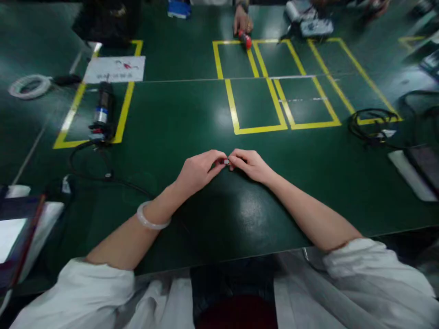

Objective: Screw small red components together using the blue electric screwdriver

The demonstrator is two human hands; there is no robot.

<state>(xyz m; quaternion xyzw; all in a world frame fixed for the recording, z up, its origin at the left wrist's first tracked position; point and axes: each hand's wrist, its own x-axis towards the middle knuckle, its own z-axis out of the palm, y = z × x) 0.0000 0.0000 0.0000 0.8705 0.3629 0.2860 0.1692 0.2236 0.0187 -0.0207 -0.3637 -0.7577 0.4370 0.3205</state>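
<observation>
Two hands meet at ctr. over a green surface (pixel 178 114): the L hand (pixel 197 171), w/ a pale bracelet (pixel 148 223) below its wrist, & the R hand (pixel 252 165) share a tiny red-&-silver part (pixel 226 161), fingers of both narrowed to a pinch on it. Whether the part touches the surface, can't tell. At 10 o'clock of it, a dark tool (pixel 102 112) w/ silver & blue bands sits btwn strips of yellow tape (pixel 125 112), its cord (pixel 133 186) looping twd. the L forearm (pixel 137 237); a white sheet (pixel 115 69) lies just beyond. A white coil (pixel 17 89) rests btwn 9 & 10 o'clock, a black cable (pixel 358 130) btwn 2 & 3. At 12 o'clock, across the surface, a co-worker's hand (pixel 243 22) is on a red item (pixel 245 40), details blurred. Rolled white sleeves (pixel 103 285) fill 5 & 7 o'clock.
</observation>
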